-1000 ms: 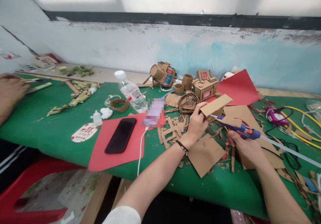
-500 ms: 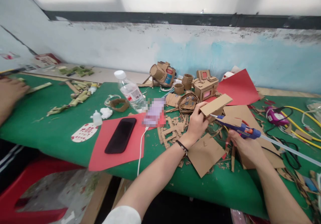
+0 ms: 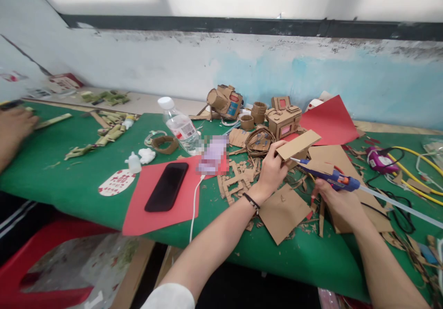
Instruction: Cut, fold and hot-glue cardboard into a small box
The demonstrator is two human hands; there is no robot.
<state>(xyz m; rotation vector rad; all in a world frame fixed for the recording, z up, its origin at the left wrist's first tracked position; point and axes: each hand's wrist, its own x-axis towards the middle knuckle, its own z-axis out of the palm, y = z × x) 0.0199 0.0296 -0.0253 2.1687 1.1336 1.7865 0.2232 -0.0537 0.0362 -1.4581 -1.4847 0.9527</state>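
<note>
My left hand [image 3: 272, 170] grips a folded or joined cardboard piece [image 3: 298, 145] and holds it up above the table. A blue hot glue gun [image 3: 332, 178] is in my right hand [image 3: 341, 202], its nozzle at the lower edge of that piece. A long translucent glue stick [image 3: 398, 202] sticks out of the gun's back end. Below my hands lies a square cardboard sheet [image 3: 284, 214], and a larger cardboard sheet [image 3: 346, 221] is under the gun. Cut cardboard scraps [image 3: 238, 179] are strewn beside my left hand.
Cardboard camera models [image 3: 284, 122] stand near the wall beside a coiled twig ring [image 3: 259, 142]. A water bottle [image 3: 178, 126] leans left of them. A black phone [image 3: 166, 187] rests on red paper [image 3: 138, 216]. Another person's hand [image 3: 17, 129] is at far left. Yellow cable [image 3: 415, 154] lies right.
My hands, the cardboard piece and the glue gun look unmoved. At far left, the other person's hand has shifted slightly, and a dark tool now shows above it.
</note>
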